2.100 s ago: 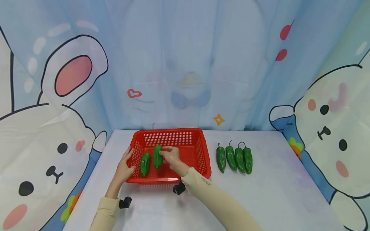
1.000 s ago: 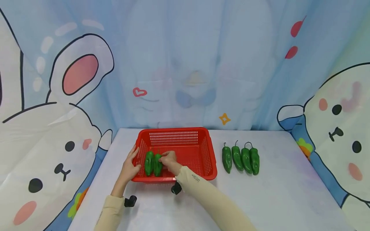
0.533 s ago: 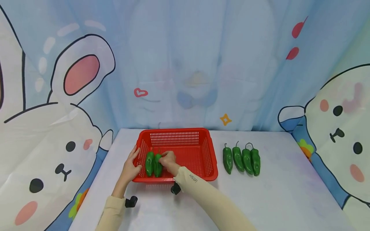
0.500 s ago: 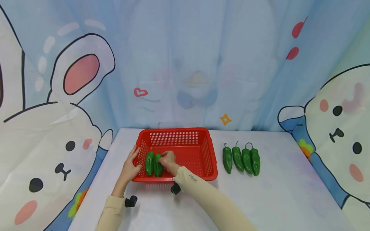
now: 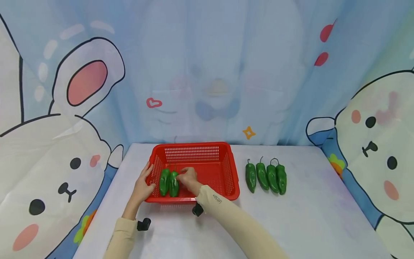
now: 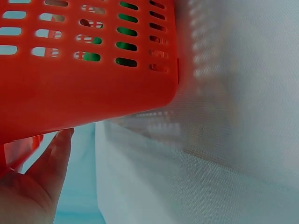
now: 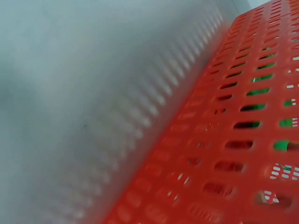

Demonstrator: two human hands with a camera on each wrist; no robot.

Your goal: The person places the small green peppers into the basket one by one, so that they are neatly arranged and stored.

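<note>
The red plastic basket (image 5: 207,172) stands at the back of the table, with two green chili peppers inside its left end. They lie side by side, stems pointing away: a left pepper (image 5: 164,182) and a right pepper (image 5: 173,187). My left hand (image 5: 141,187) holds the basket's left rim, thumb toward the near corner and fingers along the outer side. My right hand (image 5: 190,178) reaches over the near rim, its fingertips pinching the right pepper's upper right side. Through the slots in the right wrist view, a bit of green pepper (image 7: 281,145) shows beside a fingertip.
Several more green chili peppers (image 5: 271,179) lie in a row on the white table (image 5: 310,216), right of the basket. A blue cartoon curtain (image 5: 207,72) hangs directly behind the table's far edge. A dark wrist camera (image 5: 143,224) sits below my left wrist.
My right hand has brought its pepper leftward and down, beside the other one in the basket. Over the last half second it has barely moved. My left hand stays at the rim.
</note>
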